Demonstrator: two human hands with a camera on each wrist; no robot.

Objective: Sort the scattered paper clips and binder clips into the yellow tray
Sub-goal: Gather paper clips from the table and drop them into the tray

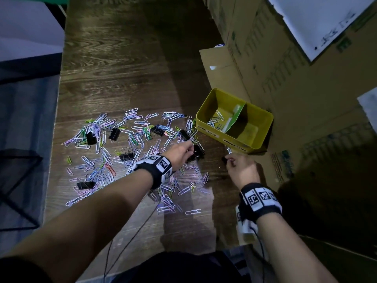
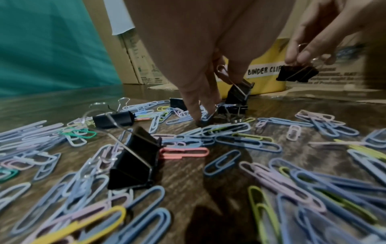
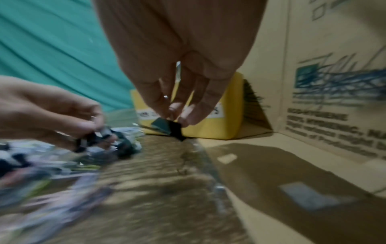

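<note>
Clips spread on table [image 1: 114, 64], tray [image 1: 263, 127] at right.
Paper clips [image 1: 132, 127] and binder clips [image 1: 114, 133] lie mixed left of the tray; a few paper clips in its left compartment. Cardboard boxes [image 1: 306, 88] stand behind and right of the tray. Both hands sit just before the tray.

Your right hand [image 3: 177, 92] pinches black binder clip [image 3: 174, 129] in fingertips [image 3: 185, 118], just before yellow tray [image 3: 225, 122]. Your left hand [image 3: 52, 110] at left grips more dark clips [image 3: 98, 138] over blurry pile. Cardboard box [image 3: 325, 82] at right.
</note>
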